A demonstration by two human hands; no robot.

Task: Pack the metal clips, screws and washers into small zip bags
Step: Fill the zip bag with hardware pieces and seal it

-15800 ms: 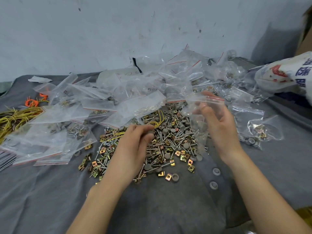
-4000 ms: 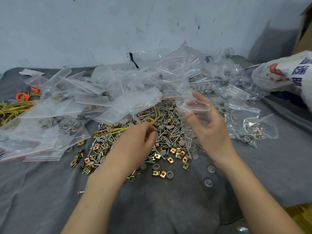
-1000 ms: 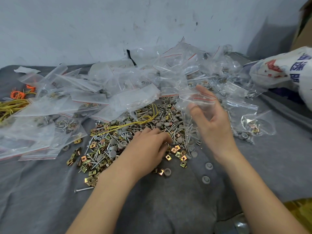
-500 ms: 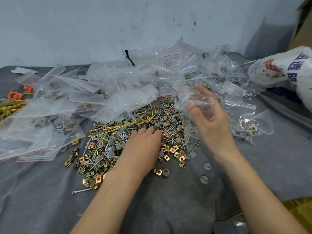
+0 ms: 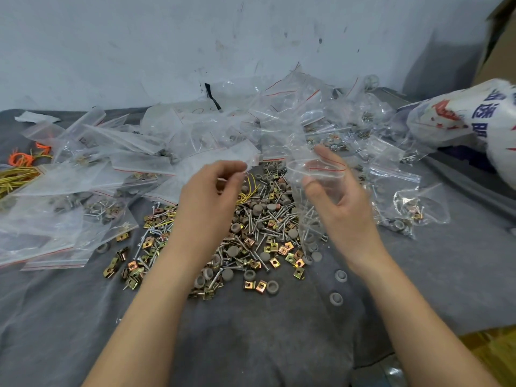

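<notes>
Up from the heap comes the left hand [image 5: 210, 191], which half a second ago lay flat on the loose parts and now hangs above them, level with the right hand [image 5: 342, 203]. Its fingers [image 5: 233, 170] are curled in against the thumb; a pale sliver shows between them, but I cannot tell what they pinch, if anything. The right hand's thumb and fingers grasp the red-lined mouth of a clear zip bag [image 5: 314, 174], holding it open just beside the left fingertips. That bag hangs down below the right fingers, with several screws [image 5: 308, 219] inside it. Under both hands, on the grey cloth [image 5: 251, 344], lies the pile of metal clips, screws and washers [image 5: 259, 238]. Beyond the fingertips spreads a heap of zip bags [image 5: 156, 155], and a filled bag [image 5: 406, 209] lies past the right hand's outer side. Yellow wire [image 5: 15, 177] lies well apart from the left fingers.
</notes>
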